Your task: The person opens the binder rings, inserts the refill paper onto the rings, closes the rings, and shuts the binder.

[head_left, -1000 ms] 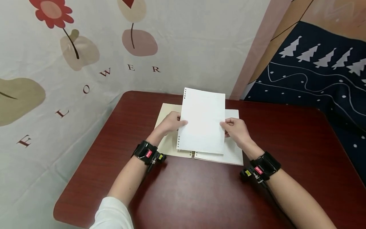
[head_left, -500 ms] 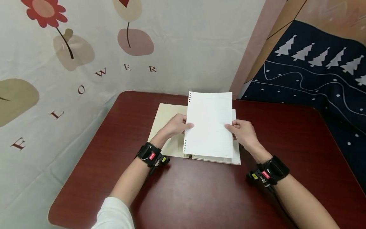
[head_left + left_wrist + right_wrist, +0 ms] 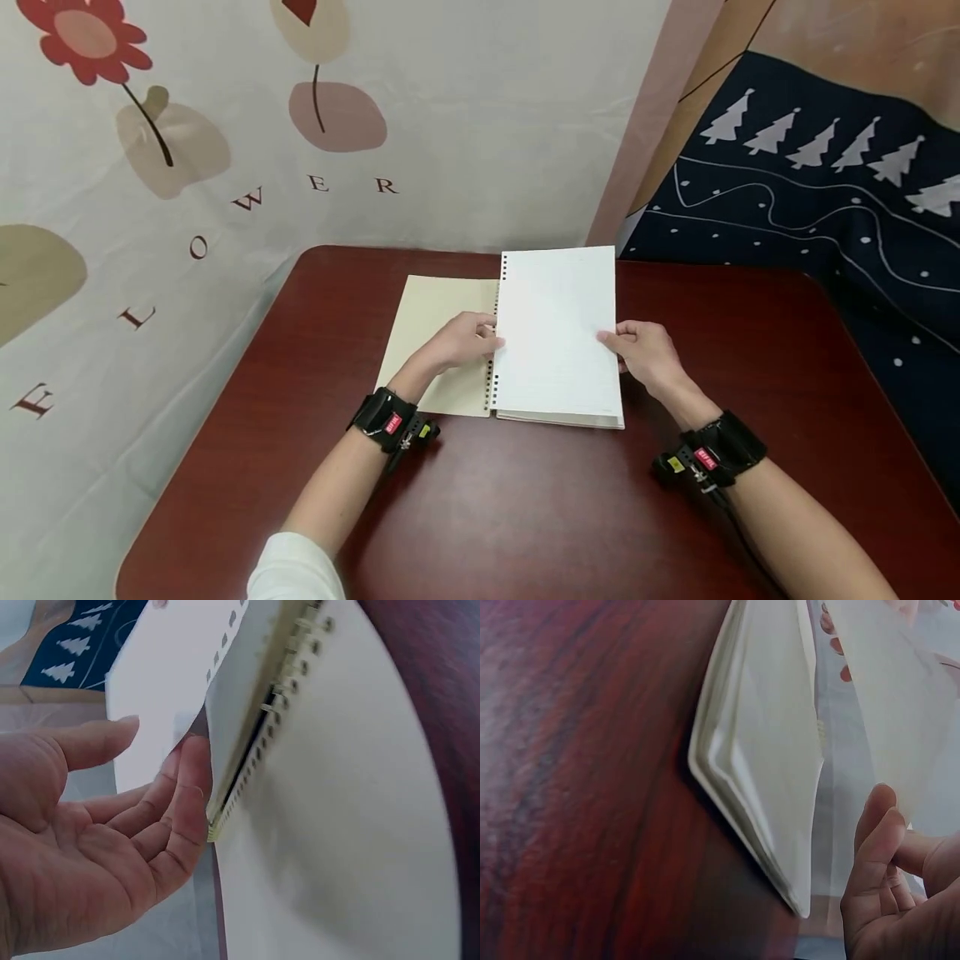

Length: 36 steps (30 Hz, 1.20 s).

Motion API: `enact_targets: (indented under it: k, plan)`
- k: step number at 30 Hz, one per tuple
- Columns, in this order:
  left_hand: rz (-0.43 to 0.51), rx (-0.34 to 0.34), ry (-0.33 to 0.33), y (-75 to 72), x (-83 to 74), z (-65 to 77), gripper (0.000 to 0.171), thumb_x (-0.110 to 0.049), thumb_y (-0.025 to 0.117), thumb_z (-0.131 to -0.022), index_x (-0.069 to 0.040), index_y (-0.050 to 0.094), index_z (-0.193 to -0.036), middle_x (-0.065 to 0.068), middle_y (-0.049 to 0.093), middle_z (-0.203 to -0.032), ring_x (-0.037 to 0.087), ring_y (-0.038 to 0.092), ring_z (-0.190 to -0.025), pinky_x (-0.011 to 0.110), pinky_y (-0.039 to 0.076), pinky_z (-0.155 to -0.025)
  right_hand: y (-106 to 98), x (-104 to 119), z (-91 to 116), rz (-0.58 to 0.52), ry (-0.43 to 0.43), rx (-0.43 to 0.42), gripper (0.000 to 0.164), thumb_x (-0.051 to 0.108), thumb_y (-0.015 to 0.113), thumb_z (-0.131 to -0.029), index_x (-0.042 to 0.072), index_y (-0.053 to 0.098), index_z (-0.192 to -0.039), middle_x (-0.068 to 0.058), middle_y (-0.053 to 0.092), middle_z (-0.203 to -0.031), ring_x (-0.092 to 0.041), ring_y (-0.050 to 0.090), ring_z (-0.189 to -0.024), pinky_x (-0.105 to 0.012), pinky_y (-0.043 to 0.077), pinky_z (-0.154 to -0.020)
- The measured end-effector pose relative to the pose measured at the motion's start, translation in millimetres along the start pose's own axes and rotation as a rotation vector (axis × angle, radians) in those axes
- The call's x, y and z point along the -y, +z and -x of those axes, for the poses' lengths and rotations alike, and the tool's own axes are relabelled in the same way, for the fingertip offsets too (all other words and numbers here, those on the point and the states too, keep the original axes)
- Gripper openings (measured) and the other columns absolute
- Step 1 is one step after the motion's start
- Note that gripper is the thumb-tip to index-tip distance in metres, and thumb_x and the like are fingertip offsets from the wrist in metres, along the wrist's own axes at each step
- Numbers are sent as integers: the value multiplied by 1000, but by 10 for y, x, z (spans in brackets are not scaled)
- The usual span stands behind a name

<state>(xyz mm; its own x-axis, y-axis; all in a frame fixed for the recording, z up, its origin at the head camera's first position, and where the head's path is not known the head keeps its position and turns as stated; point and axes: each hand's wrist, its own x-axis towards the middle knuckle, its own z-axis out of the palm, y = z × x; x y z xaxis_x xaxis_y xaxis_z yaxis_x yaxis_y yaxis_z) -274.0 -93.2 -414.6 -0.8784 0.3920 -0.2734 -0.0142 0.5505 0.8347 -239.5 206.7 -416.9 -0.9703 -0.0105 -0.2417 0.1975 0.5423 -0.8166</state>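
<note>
A white loose-leaf sheet (image 3: 558, 325) with punched holes along its left edge is held above an open ring-binder notebook (image 3: 442, 333). My left hand (image 3: 461, 340) holds the sheet's left edge, thumb in front and fingers behind, close to the spine. At the opposite edge, my right hand (image 3: 648, 354) pinches the sheet between thumb and fingers. The left wrist view shows open binder rings (image 3: 277, 697) beside the sheet's punched edge. From the right wrist, the stack of pages (image 3: 772, 750) lies below the raised sheet. In the head view the sheet hides most of that stack.
The notebook lies on a dark red wooden table (image 3: 510, 508), near its far edge. Behind stands a pale cloth (image 3: 465, 108) printed with flowers and letters. A navy cloth with white trees (image 3: 795, 175) hangs at the right. Both wrists wear black camera straps (image 3: 723, 450).
Both hands have shifted the sheet rightward relative to the notebook and lowered it. Its punched edge, formerly over the left cover, now runs along the ring spine, and the sheet covers the right-hand pages.
</note>
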Motion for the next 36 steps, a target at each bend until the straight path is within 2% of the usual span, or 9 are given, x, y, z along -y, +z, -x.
enact_targets:
  k: [5,7,12,15,18,21,23,29,36]
  plan:
    - [-129,7,56,26,-2,28,58,-17,64,-94,-5,41,-146,8,66,-106,20,62,-96,31,48,-77,-15,-52,-3,-9,5,-1,39,35,58,-98,-1,62,-112,-12,71,-92,-25,64,-76,-44,53,-72]
    - [-182,13,82,34,-9,32,65,-17,67,-93,-5,36,-149,7,64,-108,21,60,-101,33,48,-80,-23,-72,-3,-7,6,0,39,35,58,-98,-1,62,-112,-13,71,-93,-25,63,-76,-43,53,-72]
    - [-244,63,130,41,-12,51,81,-13,74,-86,-8,27,-152,8,62,-114,26,56,-105,35,45,-84,-42,-100,-5,17,8,3,42,39,58,-97,0,61,-113,-13,70,-95,-27,62,-76,-44,52,-74]
    - [-303,84,153,54,-2,51,80,-12,76,-84,-8,32,-151,9,61,-118,26,55,-106,37,42,-91,-48,-109,-12,39,6,-7,43,39,58,-97,0,61,-113,-13,70,-96,-27,61,-74,-44,51,-72]
    - [-415,81,167,85,8,52,77,-16,78,-83,-10,38,-148,8,61,-122,27,53,-112,41,38,-97,-44,-121,-20,58,5,-19,43,40,58,-97,1,62,-112,-12,70,-95,-26,60,-71,-41,51,-67]
    - [-547,72,174,120,14,77,77,-24,81,-80,-15,43,-147,7,57,-130,29,46,-119,45,35,-95,-30,-131,-25,68,0,-25,44,42,59,-96,1,62,-112,-11,70,-93,-25,60,-70,-37,50,-63]
    - [-601,77,176,140,15,107,79,-28,82,-78,-17,44,-147,7,50,-138,31,40,-122,45,34,-94,-19,-136,-27,69,-8,-32,44,42,59,-96,1,62,-111,-11,70,-92,-25,60,-71,-36,50,-63]
    - [-648,144,183,185,9,198,92,-30,86,-74,-19,36,-151,10,25,-156,35,21,-137,49,26,-101,13,-150,-32,80,-31,-69,40,40,61,-95,2,64,-108,-11,71,-92,-24,61,-73,-39,53,-65]
    - [-701,180,183,228,24,230,93,-32,84,-76,-16,34,-152,10,19,-159,34,17,-140,49,24,-103,41,-160,-43,100,-45,-72,39,41,61,-95,3,65,-105,-10,71,-88,-24,62,-67,-37,51,-60]
